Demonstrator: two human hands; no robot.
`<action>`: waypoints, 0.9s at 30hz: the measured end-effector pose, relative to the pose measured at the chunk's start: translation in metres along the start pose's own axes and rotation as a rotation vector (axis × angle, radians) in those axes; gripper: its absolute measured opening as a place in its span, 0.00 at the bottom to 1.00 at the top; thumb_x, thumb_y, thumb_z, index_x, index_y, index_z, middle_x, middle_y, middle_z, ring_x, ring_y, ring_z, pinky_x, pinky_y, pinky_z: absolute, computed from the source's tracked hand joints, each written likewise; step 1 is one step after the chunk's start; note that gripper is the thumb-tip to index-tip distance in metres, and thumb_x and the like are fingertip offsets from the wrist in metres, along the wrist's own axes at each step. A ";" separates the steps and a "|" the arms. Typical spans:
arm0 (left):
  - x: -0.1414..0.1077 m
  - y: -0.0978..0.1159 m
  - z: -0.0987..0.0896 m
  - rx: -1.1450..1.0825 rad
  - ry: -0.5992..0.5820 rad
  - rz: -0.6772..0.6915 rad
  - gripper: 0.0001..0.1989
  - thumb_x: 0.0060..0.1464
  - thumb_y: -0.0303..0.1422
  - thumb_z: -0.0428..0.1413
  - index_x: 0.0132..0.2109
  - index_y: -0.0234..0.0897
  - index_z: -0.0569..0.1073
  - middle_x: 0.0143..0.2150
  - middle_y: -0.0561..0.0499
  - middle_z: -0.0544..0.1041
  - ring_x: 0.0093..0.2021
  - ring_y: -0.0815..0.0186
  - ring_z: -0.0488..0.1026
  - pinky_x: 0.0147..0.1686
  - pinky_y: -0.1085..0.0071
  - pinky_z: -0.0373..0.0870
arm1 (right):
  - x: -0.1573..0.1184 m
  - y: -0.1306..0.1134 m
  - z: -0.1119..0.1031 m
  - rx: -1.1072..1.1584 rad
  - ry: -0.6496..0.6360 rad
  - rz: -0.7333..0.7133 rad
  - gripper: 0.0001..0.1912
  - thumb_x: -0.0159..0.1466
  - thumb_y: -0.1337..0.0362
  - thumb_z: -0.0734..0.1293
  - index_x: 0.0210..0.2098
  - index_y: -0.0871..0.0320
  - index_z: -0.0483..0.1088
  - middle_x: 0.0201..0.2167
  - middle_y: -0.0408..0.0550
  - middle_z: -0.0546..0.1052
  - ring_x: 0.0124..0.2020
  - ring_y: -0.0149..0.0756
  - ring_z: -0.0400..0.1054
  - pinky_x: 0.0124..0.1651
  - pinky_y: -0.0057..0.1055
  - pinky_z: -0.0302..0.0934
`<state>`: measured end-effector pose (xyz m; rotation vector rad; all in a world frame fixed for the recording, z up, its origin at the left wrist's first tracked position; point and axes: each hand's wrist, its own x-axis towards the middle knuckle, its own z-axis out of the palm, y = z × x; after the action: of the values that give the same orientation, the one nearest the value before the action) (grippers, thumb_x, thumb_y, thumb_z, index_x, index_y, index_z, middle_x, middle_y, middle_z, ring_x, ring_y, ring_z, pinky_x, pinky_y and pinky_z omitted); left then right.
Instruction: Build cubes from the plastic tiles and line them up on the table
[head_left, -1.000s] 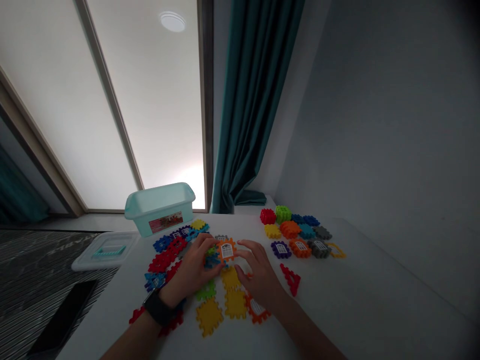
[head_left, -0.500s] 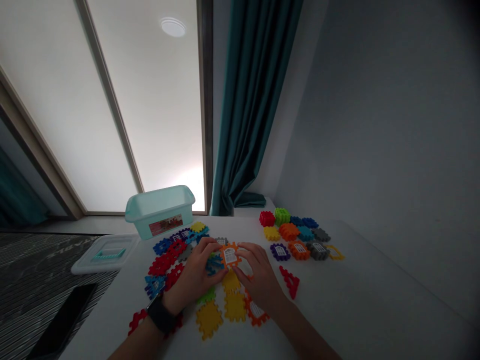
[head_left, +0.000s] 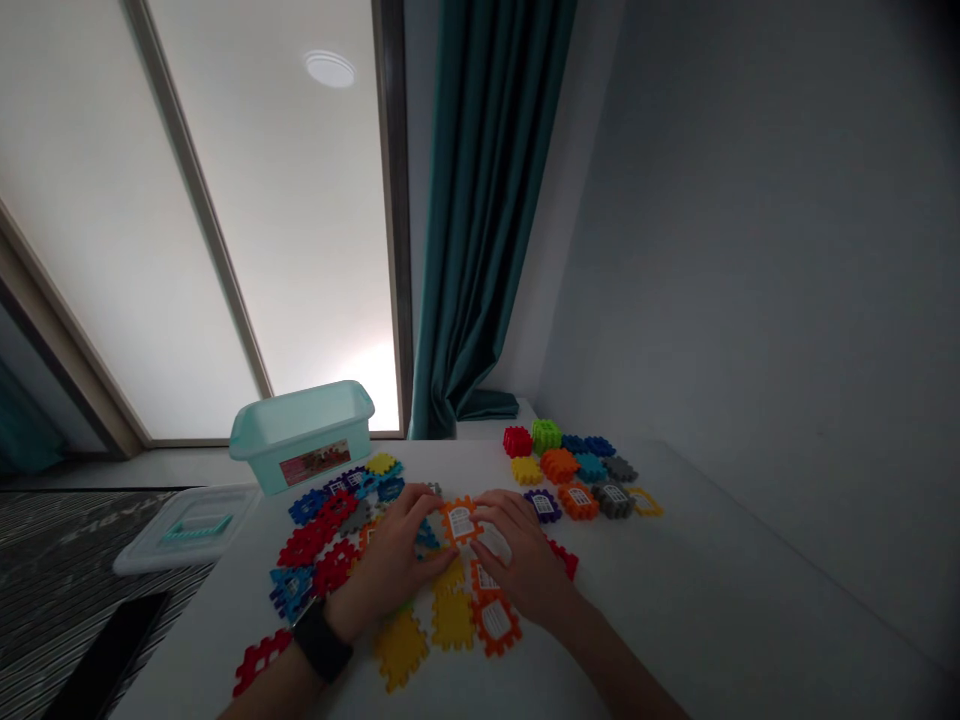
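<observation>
The left hand (head_left: 394, 560) has a black watch (head_left: 321, 640) on its wrist. It is curled over a small blue toy piece (head_left: 427, 537), but I cannot tell if it is gripping it. The right hand (head_left: 525, 560) is closed in on an orange window piece (head_left: 459, 520) and presses on its edge. The two hands are close together, with the orange window piece and the blue toy piece between them, just above the middle of the surface (head_left: 675, 570).

The work in hand looks like fitting bumpy-edged pieces together. The next move seems to call for lining up the little bumps and gaps, then pushing gently.

Many more pieces lie around the hands. There are red pieces (head_left: 304, 545) on the left and yellow pieces (head_left: 401, 650) near the front. A neat group of mixed pieces (head_left: 577, 470) sits farther off to the right. Behind the left pile is a pale green plastic box (head_left: 300, 440), and its lid (head_left: 187, 530) lies beside the surface, with a dark phone (head_left: 105, 660) near it
</observation>
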<state>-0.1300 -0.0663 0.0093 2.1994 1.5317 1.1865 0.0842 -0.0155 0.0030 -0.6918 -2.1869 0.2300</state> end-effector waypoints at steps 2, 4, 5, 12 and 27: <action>0.005 0.006 0.004 0.003 -0.013 0.007 0.18 0.52 0.31 0.63 0.49 0.43 0.69 0.52 0.46 0.69 0.51 0.55 0.71 0.51 0.59 0.71 | -0.005 0.005 -0.005 -0.007 0.007 0.011 0.10 0.66 0.66 0.65 0.47 0.52 0.69 0.51 0.51 0.76 0.57 0.47 0.67 0.60 0.51 0.62; 0.012 0.013 0.010 -0.008 -0.022 0.011 0.18 0.52 0.30 0.63 0.49 0.42 0.69 0.51 0.47 0.69 0.50 0.56 0.71 0.51 0.59 0.71 | -0.009 0.011 -0.011 -0.009 0.021 0.018 0.10 0.67 0.66 0.64 0.47 0.52 0.68 0.52 0.51 0.76 0.58 0.47 0.66 0.62 0.52 0.61; 0.016 0.016 0.014 -0.017 -0.027 0.013 0.18 0.51 0.30 0.63 0.48 0.42 0.69 0.50 0.47 0.69 0.49 0.56 0.71 0.50 0.60 0.71 | -0.011 0.014 -0.015 -0.011 0.030 0.022 0.09 0.67 0.66 0.64 0.47 0.52 0.68 0.52 0.51 0.76 0.58 0.47 0.66 0.62 0.52 0.60; 0.043 0.034 0.054 -0.038 -0.044 0.027 0.17 0.50 0.30 0.64 0.46 0.42 0.69 0.49 0.48 0.70 0.48 0.55 0.71 0.48 0.59 0.70 | -0.024 0.042 -0.050 -0.047 0.081 0.060 0.11 0.65 0.66 0.65 0.48 0.52 0.69 0.50 0.51 0.77 0.57 0.46 0.68 0.62 0.52 0.60; 0.107 0.057 0.139 0.209 -0.166 -0.012 0.17 0.55 0.41 0.62 0.50 0.41 0.72 0.55 0.44 0.69 0.56 0.50 0.67 0.54 0.54 0.64 | -0.049 0.128 -0.096 -0.224 0.077 0.169 0.12 0.62 0.68 0.66 0.45 0.53 0.70 0.49 0.51 0.79 0.55 0.49 0.68 0.60 0.51 0.59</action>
<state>0.0230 0.0372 0.0040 2.3461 1.6615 0.8494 0.2332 0.0578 -0.0149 -0.9968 -2.1005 0.0430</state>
